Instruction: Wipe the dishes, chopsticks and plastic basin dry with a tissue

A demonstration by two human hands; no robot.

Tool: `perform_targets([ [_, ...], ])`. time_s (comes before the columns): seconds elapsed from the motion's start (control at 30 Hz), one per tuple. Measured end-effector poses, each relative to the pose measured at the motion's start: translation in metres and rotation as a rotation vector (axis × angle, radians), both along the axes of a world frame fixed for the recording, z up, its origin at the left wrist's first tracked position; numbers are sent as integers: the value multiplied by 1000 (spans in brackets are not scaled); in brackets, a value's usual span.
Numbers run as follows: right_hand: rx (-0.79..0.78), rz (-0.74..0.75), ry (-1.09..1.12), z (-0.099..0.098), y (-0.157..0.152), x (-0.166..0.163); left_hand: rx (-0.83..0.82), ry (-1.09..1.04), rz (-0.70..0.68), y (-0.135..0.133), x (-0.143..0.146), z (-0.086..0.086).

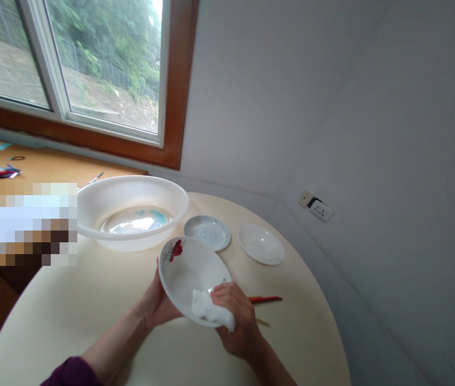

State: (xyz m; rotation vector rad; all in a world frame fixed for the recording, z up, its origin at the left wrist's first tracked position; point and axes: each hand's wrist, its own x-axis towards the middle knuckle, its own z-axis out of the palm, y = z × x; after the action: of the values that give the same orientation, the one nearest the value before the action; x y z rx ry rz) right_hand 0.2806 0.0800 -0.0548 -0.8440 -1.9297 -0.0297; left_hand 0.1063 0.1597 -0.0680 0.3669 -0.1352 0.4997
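Tilted toward me above the table is a white bowl [189,271] with a red flower printed inside its rim. My left hand [162,300] grips it from the left and underneath, its fingers mostly hidden behind the bowl. A folded white cloth [213,310] lies over the bowl's lower right rim. My right hand [238,316] is closed on this cloth and presses it against the rim.
A large translucent basin [131,236] stands at the table's back left. Behind the bowl lie a pale blue patterned plate [207,233] and a white dish [261,245]. Red chopsticks [267,299] and a light wooden stick [262,322] lie right of my hand on the round table [78,300].
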Motion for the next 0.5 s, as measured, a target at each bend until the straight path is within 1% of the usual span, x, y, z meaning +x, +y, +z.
perform_targets([
  [0.13,6,-17,5,0,0,-1,41,-36,-16,1,2,0],
  [0.3,2,-16,3,-1,1,-3,102,-85,64,3,2,0],
  [0.4,1,0,-13,3,0,-4,86,-28,119,2,0,1],
  [0.5,-15,41,-36,7,-2,-3,74,62,166,0,-2,8],
])
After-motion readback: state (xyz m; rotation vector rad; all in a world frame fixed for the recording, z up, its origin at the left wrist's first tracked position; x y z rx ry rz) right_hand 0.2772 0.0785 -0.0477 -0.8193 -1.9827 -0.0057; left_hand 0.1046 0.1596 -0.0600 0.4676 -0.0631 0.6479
